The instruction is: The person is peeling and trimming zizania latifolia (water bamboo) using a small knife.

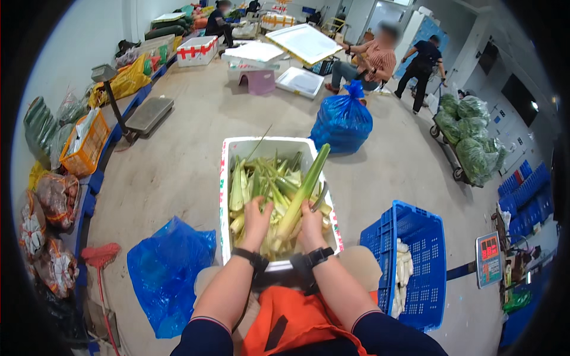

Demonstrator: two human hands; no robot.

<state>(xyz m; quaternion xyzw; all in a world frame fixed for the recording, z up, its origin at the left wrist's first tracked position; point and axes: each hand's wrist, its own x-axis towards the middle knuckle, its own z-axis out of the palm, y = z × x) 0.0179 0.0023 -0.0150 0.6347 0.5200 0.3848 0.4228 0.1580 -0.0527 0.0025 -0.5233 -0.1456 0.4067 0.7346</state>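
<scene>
A long green-and-pale stalk (303, 191), probably water bamboo in its sheath, slants over a white foam box (225, 178). Against its right edge rests the thumb of my right hand (310, 224). That hand is closed around a dark curved blade (320, 198) that pokes out beyond the fingers; its handle is hidden. My left hand (257, 224) is over the box's left half, thumb and forefinger apart, close to loose green husks (249, 178). Its other fingertips are hidden, so whether it grips a leaf is unclear. Husks and leaves fill much of the box.
On the right, a blue plastic crate (421, 267) holds peeled white stems (403, 267). Left lies a blue plastic bag (173, 276); a tied one (342, 120) stands ahead. A platform scale (149, 115) is beyond. Several people work farther off, one by a loaded trolley (465, 133).
</scene>
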